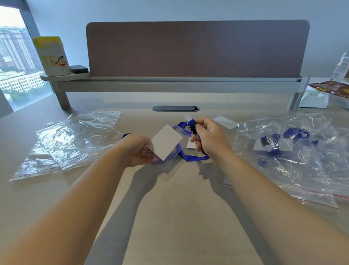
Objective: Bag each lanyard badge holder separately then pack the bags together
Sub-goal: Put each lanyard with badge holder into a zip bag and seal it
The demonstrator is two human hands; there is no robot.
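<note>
Over the middle of the desk (176, 226), both hands hold one badge holder (166, 142) a little above the surface. The left hand (138, 148) pinches the clear sleeve at its left corner, thumb and fingers closed on the plastic, so the white card inside sits tilted like a diamond. The right hand (208, 137) is curled round the blue lanyard (192, 157) near its black clip (193, 128), just right of the card. Between the two hands the strap hangs in a loose loop that droops toward the desk below the right wrist.

What matters for bagging is direction. The empty bags (74, 140) lie flat to the left, near the left hand and well apart from the right. To the right lies a heap of bags (296, 156) with blue straps and cards already inside. So the piece in hand probably has to travel left, and the left hand is the nearer one to pick up a bag.

Another white card (225, 122) lies on the desk just beyond the right hand; whether it belongs to a further holder is hard to tell, as the hand hides part of it.

The trailing loop looks likely to snag at a bag mouth unless it is gathered first.
</note>
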